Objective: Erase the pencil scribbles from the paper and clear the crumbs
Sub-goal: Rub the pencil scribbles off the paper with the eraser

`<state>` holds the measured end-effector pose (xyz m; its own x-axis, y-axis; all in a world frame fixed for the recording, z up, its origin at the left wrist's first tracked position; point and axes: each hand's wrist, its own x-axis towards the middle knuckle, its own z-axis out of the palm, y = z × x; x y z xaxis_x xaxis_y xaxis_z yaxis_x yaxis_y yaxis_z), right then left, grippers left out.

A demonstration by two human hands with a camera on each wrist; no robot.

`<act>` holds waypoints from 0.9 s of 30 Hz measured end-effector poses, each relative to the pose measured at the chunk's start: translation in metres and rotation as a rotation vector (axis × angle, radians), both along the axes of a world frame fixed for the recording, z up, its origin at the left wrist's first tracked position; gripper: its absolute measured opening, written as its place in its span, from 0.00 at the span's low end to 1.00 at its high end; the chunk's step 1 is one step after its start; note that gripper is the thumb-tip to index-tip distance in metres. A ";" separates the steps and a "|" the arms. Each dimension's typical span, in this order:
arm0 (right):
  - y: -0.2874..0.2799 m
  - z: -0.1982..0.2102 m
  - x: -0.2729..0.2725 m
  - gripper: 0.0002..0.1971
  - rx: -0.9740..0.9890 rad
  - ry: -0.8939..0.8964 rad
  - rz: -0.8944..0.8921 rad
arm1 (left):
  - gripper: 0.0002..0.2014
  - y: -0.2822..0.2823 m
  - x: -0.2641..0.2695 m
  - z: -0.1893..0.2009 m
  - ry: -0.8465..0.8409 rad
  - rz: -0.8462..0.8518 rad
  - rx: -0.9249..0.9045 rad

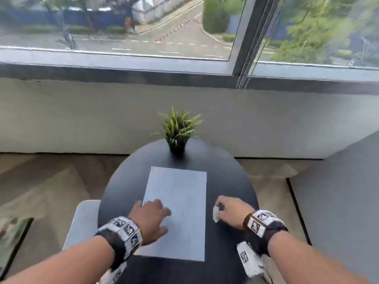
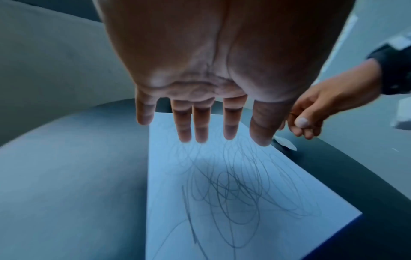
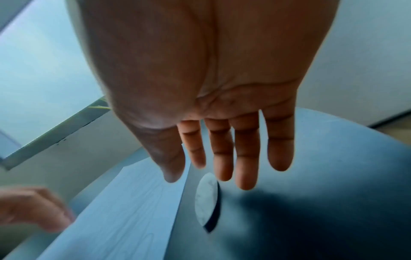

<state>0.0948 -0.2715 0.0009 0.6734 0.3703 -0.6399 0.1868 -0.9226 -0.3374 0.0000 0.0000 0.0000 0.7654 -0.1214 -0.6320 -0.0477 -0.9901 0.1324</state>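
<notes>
A white sheet of paper (image 1: 180, 201) lies on the round black table (image 1: 127, 181). Loopy grey pencil scribbles (image 2: 229, 184) cover the paper (image 2: 169, 202) in the left wrist view. My left hand (image 1: 162, 216) is over the sheet's near left part, fingers straight and spread (image 2: 200, 132), holding nothing. A white oval eraser (image 1: 215, 215) lies on the table just right of the paper. My right hand (image 1: 223, 210) hovers right over the eraser (image 3: 205, 198), fingers extended (image 3: 222, 167), not gripping it. I cannot make out any crumbs.
A small potted plant (image 1: 178, 130) stands at the table's far edge. A grey seat (image 1: 82, 222) sits at the table's left, a grey upholstered block (image 1: 338, 191) at the right. Beyond are a low wall and a window.
</notes>
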 end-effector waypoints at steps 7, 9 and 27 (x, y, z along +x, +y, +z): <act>0.008 -0.051 -0.015 0.19 -0.096 -0.233 0.076 | 0.40 -0.003 -0.003 -0.059 -0.240 -0.159 0.005; 0.012 -0.058 -0.018 0.16 -0.092 -0.330 0.078 | 0.43 -0.002 -0.008 -0.068 -0.272 -0.157 0.003; 0.034 -0.069 -0.105 0.12 0.080 -0.509 0.387 | 0.60 -0.039 -0.065 -0.084 -0.335 -0.329 0.027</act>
